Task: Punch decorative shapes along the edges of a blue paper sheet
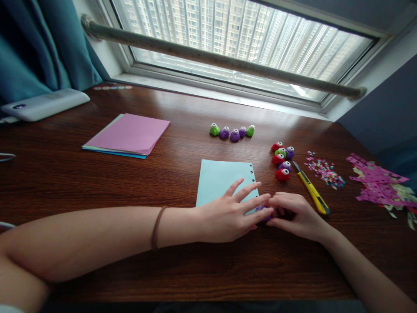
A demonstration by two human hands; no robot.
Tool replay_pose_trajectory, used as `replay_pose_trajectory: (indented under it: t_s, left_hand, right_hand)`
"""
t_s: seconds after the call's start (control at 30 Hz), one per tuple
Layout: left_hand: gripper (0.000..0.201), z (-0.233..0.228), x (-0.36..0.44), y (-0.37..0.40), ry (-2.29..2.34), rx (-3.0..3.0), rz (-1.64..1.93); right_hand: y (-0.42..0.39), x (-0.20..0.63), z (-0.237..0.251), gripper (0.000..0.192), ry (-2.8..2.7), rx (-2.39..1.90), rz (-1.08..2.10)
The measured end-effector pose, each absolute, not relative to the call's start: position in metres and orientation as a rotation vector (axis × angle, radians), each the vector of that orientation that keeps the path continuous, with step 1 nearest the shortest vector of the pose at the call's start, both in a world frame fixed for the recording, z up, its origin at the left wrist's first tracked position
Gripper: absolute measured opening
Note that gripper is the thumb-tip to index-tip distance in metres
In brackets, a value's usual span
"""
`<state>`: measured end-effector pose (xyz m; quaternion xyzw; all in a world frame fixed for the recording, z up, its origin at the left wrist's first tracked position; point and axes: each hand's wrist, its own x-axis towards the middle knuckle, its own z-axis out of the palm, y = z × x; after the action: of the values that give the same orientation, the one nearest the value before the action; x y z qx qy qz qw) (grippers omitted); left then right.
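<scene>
Dark wood desk (97,182); left hand (228,213) flat, fingers spread on blue sheet (221,178); right hand (293,215) curled over purple punch (264,211).

Bare forearms, sleeveless in view; a thin brown band (157,227) circles the left wrist.

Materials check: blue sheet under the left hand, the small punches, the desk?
Blue sheet: matte paper, thin and flat, small shapes punched along its right edge. Punches: likely glossy moulded plastic, with bright highlights. Desk: wood or wood-look laminate, semi-gloss, grain visible, window glare.
</scene>
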<state>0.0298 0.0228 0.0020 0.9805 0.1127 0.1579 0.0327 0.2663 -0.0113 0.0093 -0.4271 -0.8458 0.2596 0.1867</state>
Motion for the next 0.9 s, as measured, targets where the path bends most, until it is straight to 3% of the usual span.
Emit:
replay_pose_trajectory:
  t_s: [0.47, 0.7, 0.9]
  left_hand:
    - [0.041, 0.003, 0.029, 0.022, 0.344, 3.015, 0.452]
    - [0.04, 0.003, 0.029, 0.023, 0.365, 3.001, 0.472]
    - [0.04, 0.003, 0.028, 0.022, 0.388, 2.991, 0.516]
  right_hand:
    - [-0.011, 0.266, 0.01, 0.014, -2.386, -1.204, 0.749]
    - [-0.016, 0.265, 0.01, 0.026, -2.195, -1.262, 0.776]
    - [-0.023, 0.233, 0.026, 0.008, -1.721, -1.421, 0.275]
